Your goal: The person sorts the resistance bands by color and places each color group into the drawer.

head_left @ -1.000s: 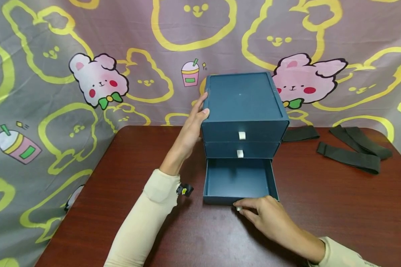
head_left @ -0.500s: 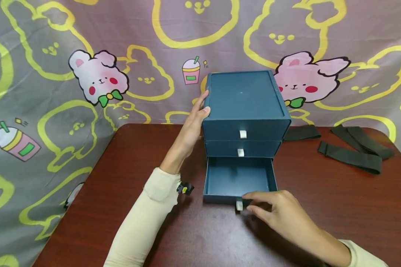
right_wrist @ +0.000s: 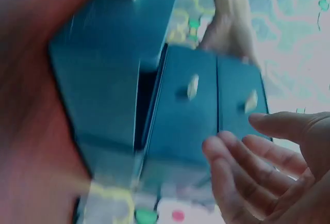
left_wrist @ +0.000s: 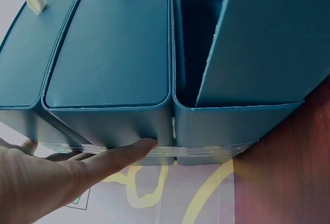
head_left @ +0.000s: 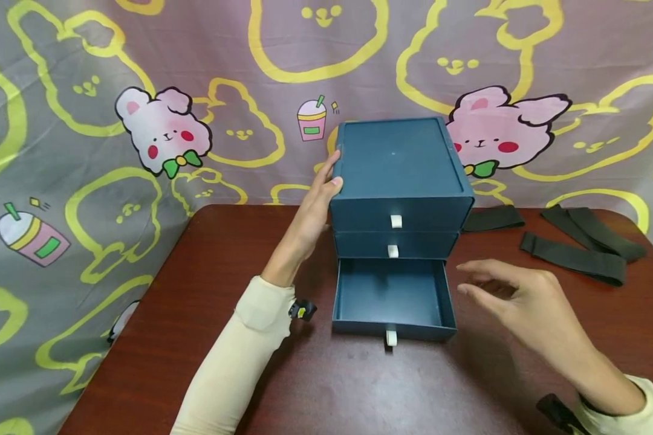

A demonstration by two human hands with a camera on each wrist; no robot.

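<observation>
A dark blue drawer cabinet [head_left: 394,160] stands on the table with its bottom drawer [head_left: 392,293] pulled out and nothing inside it. White pull tabs mark the fronts, one of them the bottom tab [head_left: 392,338]. My left hand [head_left: 307,220] rests against the cabinet's left side, fingers extended, thumb near the top front edge; the left wrist view shows the same thumb [left_wrist: 121,157] lying along the side. To the right of the drawer, my right hand [head_left: 522,296] is in the air, fingers loosely bent, apart from the cabinet and holding nothing.
Folded black fabric straps [head_left: 574,258] lie on the table at the right, and another strap [head_left: 492,219] sits beside the cabinet's back right. A patterned cloth [head_left: 239,60] hangs behind the brown table [head_left: 239,254].
My right hand has let go of the bottom drawer's tab and moved right and up, away from the drawer. The drawer stays out, and my left hand keeps its place.
</observation>
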